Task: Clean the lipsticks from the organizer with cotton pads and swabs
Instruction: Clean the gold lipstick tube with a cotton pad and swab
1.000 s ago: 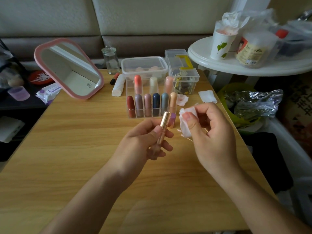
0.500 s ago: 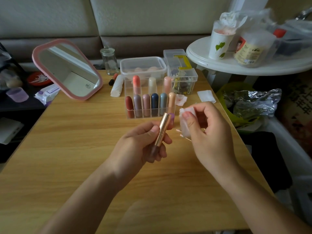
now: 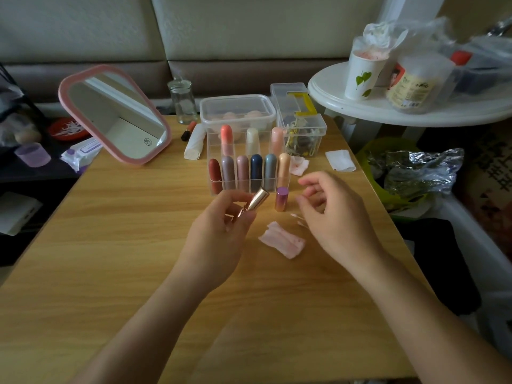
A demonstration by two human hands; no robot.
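Single head view; looks forward and down, close over wooden table (image 3: 110, 273); sofa (image 3: 249, 37) behind.

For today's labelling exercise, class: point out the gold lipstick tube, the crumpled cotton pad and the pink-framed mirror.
gold lipstick tube (image 3: 258, 200): head view, its upper end.
crumpled cotton pad (image 3: 282, 242): head view, middle of the pad.
pink-framed mirror (image 3: 115, 115): head view, centre of the glass.
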